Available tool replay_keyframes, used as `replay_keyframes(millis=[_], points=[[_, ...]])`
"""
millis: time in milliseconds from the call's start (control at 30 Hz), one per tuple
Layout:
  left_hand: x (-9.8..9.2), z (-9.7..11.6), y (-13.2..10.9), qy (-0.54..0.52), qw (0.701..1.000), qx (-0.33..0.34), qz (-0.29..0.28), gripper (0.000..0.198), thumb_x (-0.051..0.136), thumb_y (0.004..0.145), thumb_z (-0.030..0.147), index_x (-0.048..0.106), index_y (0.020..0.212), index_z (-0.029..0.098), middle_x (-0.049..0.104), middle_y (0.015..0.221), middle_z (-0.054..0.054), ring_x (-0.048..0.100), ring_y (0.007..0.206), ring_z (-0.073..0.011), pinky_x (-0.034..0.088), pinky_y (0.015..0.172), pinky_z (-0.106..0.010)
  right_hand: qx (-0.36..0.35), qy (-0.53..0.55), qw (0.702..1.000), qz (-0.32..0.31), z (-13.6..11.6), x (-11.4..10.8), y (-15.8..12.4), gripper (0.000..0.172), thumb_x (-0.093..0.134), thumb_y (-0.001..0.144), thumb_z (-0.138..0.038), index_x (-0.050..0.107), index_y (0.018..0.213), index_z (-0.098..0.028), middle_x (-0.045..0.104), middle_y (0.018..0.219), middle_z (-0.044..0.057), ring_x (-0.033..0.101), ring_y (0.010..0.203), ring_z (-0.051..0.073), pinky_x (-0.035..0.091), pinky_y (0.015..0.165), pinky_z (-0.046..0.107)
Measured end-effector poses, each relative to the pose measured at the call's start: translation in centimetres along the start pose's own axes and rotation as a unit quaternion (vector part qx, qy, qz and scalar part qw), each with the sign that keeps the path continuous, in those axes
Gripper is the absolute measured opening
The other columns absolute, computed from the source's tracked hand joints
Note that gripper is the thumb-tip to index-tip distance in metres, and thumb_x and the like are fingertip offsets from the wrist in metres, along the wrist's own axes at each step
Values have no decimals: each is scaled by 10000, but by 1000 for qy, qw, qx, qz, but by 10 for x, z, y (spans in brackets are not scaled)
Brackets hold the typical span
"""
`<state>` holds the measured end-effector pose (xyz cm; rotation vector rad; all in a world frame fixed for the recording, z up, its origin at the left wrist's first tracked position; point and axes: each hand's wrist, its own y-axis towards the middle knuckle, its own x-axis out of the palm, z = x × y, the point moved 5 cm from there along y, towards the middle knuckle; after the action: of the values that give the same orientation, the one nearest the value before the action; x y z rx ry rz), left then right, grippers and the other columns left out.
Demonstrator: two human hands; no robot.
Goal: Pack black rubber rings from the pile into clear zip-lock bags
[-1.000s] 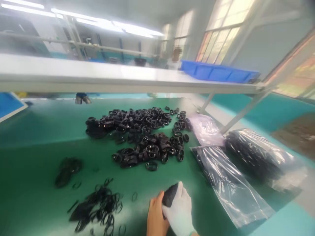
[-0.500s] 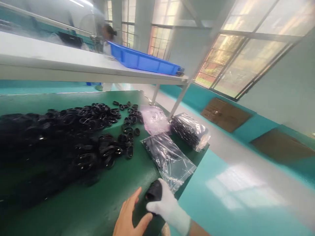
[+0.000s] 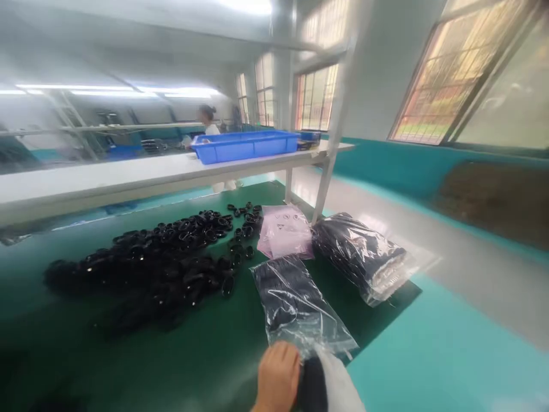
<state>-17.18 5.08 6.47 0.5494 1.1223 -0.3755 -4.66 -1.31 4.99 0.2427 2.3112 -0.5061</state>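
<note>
At the bottom edge of the head view my bare left hand point(image 3: 278, 377) is curled against a black stack of rings point(image 3: 312, 384). My right hand point(image 3: 338, 382), in a white glove, wraps the stack's other side. Both sit at the near end of a clear plastic bag of black rings point(image 3: 295, 303) lying on the green table point(image 3: 214, 355). A large heap of loose black rubber rings point(image 3: 158, 257) spreads over the table to the left.
A second, fuller clear bag point(image 3: 360, 254) and a pink bag point(image 3: 285, 230) lie at the table's right end. A white shelf point(image 3: 128, 177) above carries a blue tray point(image 3: 244, 146). Another person point(image 3: 209, 123) stands behind it. Teal floor lies to the right.
The camera has swung from the table to the right and back up. My hands have closed together on the black stack and dropped toward the bottom edge, nearer the flat bag.
</note>
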Motion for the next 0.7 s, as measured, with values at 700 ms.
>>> replay_keyframes(millis=[700], points=[[23,56,-41,-25,994,-27,103,303,375,793,87,617,867,252,661,834,-24,601,805,-176,446,786,-300,110,-187,971,101,12,-19,78,931,587,607,-482,202,1332,-42,505,1108,210,455,1041,341,328,839,441]])
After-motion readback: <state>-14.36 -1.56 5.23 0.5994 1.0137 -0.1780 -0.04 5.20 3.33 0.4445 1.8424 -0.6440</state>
